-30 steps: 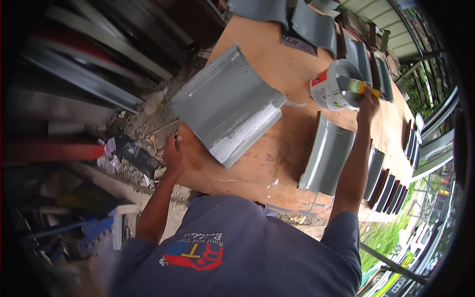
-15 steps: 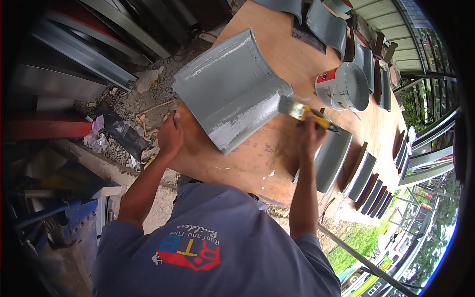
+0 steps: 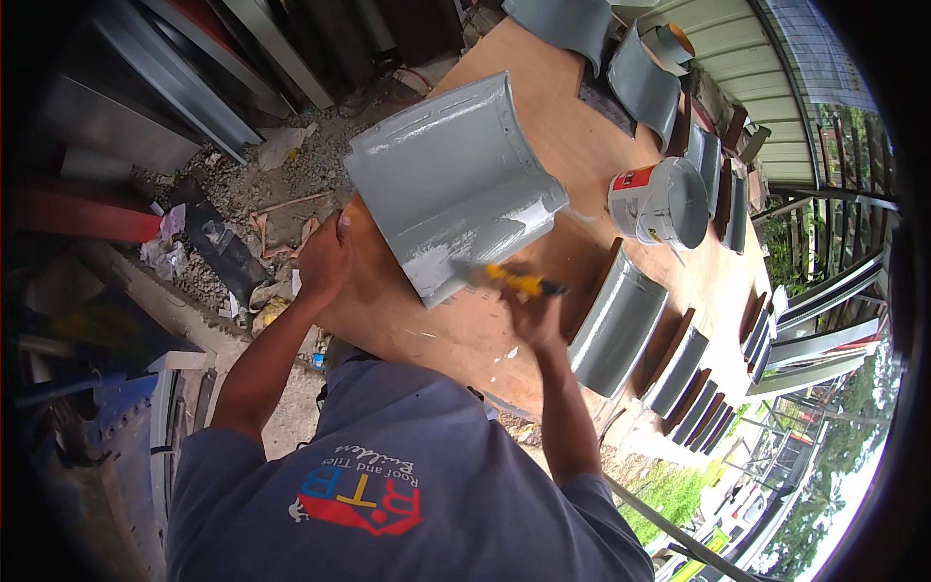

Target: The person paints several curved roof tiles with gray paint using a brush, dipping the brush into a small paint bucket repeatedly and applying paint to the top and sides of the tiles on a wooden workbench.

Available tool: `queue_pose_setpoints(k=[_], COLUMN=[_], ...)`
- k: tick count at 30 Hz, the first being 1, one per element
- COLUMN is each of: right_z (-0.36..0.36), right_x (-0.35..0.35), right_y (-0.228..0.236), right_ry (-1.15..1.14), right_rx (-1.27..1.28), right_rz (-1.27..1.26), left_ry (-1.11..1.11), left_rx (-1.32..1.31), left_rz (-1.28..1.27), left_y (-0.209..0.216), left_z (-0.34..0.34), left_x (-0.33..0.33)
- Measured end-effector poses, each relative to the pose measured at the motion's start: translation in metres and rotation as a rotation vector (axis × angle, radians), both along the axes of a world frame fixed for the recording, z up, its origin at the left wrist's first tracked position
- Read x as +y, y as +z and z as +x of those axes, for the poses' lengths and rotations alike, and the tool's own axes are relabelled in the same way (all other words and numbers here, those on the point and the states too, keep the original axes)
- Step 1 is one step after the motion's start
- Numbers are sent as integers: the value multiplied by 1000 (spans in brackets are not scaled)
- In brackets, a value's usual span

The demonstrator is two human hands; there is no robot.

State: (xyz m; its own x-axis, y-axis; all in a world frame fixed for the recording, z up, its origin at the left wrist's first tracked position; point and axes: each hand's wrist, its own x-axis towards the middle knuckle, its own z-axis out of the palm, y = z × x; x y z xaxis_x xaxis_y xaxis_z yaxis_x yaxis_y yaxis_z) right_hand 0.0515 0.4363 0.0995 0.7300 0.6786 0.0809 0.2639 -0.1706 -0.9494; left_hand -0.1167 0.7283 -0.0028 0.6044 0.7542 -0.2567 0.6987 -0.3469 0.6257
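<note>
A curved roof tile [image 3: 456, 160] lies tilted on the plywood table, coated in wet grey paint with whitish glossy streaks along its near right side. My right hand [image 3: 536, 315] is closed round the yellow handle of a paintbrush [image 3: 514, 279]. The bristles, smeared by motion, touch the tile near its closest corner. At the table's left edge, my left hand [image 3: 327, 257] grips the board just beside the tile; most of its fingers are hidden. A white bucket of grey paint [image 3: 659, 204] stands to the right of the tile.
More grey-painted tiles, such as this one [image 3: 618, 320], line the right side of the plywood table [image 3: 407, 335], several propped on edge. Others lie at its far end. Metal channels [image 3: 170, 73] lean at the left, above gravel and scraps [image 3: 252, 189].
My right hand has swept the brush left and nearer, from the tile's right end to its closest corner. My left hand has stayed at the table edge. The view has shifted slightly.
</note>
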Motion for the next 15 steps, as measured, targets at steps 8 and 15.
queue_pose_setpoints(k=[8,15], right_z=[112,-23], right_x=[-12,19], right_y=[14,12], right_ry=[-425,255], right_rx=[-570,-611], right_rz=[-156,-155], left_ry=[-18,-17], left_rx=[4,9], left_rz=[18,27], left_y=[0,-3], left_z=[1,1], left_x=[-2,1])
